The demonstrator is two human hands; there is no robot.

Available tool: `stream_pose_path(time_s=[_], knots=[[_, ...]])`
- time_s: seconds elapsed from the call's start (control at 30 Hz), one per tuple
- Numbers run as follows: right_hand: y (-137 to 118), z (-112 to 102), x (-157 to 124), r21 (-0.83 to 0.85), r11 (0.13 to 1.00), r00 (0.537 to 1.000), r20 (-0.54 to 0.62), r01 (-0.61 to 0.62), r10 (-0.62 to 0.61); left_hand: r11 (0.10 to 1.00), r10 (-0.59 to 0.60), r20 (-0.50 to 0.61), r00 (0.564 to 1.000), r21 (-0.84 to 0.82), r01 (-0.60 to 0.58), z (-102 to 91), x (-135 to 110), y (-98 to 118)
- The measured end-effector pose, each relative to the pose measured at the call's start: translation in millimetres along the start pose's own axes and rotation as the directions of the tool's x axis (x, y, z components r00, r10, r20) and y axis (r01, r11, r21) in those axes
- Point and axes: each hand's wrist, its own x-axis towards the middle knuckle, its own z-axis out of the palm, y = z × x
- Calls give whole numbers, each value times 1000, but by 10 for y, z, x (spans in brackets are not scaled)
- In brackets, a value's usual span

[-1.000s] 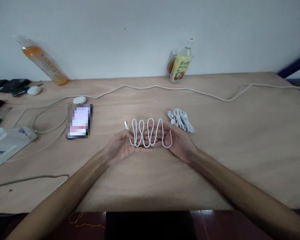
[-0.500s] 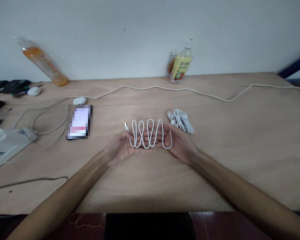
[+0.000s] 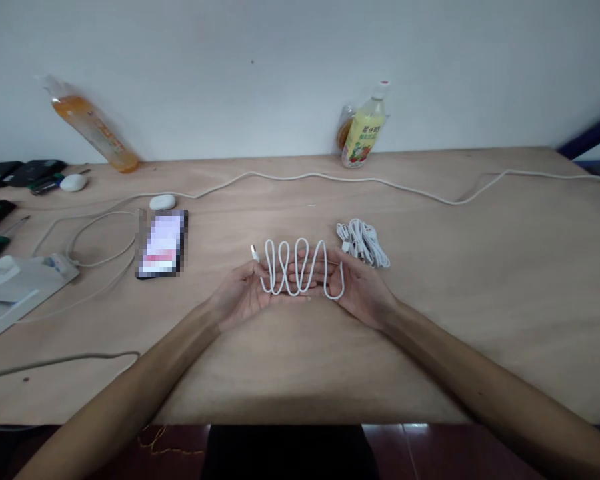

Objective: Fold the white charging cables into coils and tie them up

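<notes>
A white USB cable [image 3: 305, 267] lies in several wavy loops across my upturned fingers, above the wooden table. My left hand [image 3: 243, 290] supports the left part, its thumb pressed on the cable just below the metal USB plug [image 3: 253, 250], which points up and away. From the other side my right hand [image 3: 363, 287] carries the right part, thumb over the last loop; the cable's other end is hidden there. The fingertips of both hands meet or overlap under the loops. Just beyond my right hand sits a bundle of white cables [image 3: 367, 243].
On the left lie a phone [image 3: 163, 243], a white earbud case [image 3: 163, 202] and a plastic packet [image 3: 25, 287]. An orange drink bottle [image 3: 93, 133] and a yellow-labelled bottle [image 3: 365, 133] lean by the wall. A long white cord [image 3: 310, 175] crosses the table's back.
The view has shifted very slightly, so table items appear a little further right. My hands and the looped cable hold nearly the same pose.
</notes>
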Motion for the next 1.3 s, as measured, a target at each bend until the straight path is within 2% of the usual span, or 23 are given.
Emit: stream_pose_path(time_s=[0.23,0.47,0.7,0.77,0.83,0.93,0.97,1.07,1.2,1.3], knots=[[30,-21,10,0,1000,1000,4,-1,1,1000,-9,-2,1000,-12,9,-33,7,-8],[9,0,-1,-18,1000,1000,10,-10,11,996,55,-139,989,83,-44,106,-4,-54],[41,53,-8,-102,994,999,17,51,-49,989,81,-174,981,139,-57,198,-34,-76],[73,69,-27,-177,980,995,-14,92,-96,987,99,-173,980,142,-75,208,-37,-78],[103,83,-57,-302,936,969,-106,183,-223,984,123,-173,977,149,-97,212,-34,-83],[112,105,-113,-578,782,900,-178,232,-398,981,135,-170,976,165,-107,221,-24,-86],[105,111,-128,-625,742,882,-179,240,-436,980,136,-172,976,170,-107,228,-21,-84],[77,123,-147,-646,738,903,-176,195,-393,975,148,-187,971,195,-111,259,-19,-73],[81,109,-118,-526,843,959,-164,115,-233,963,148,-179,973,252,-100,268,-21,-69],[122,88,-82,-453,882,970,-129,127,-206,960,145,-195,970,265,-90,248,-17,-81]])
